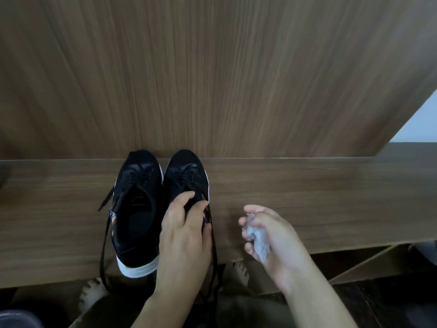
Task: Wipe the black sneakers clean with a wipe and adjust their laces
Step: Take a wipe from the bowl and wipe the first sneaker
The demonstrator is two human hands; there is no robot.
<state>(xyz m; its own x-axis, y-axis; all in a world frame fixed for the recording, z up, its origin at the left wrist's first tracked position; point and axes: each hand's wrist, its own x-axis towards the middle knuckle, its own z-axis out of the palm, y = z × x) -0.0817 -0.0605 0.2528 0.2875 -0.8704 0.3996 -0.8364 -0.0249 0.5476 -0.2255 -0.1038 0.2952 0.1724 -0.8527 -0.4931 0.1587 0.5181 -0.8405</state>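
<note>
Two black sneakers with white soles stand side by side on a wooden shelf, toes against the back panel. The left sneaker lies uncovered, its loose black laces hanging over the shelf's front edge. My left hand covers the rear of the right sneaker, with fingers curled over its opening and thumb on its outer side. My right hand hovers to the right of the shoes and grips a crumpled white wipe.
A tall wooden panel rises directly behind the shelf. Below the front edge I see my bare feet on a dark floor and a slanted wooden board at the right. A white wall patch shows at far right.
</note>
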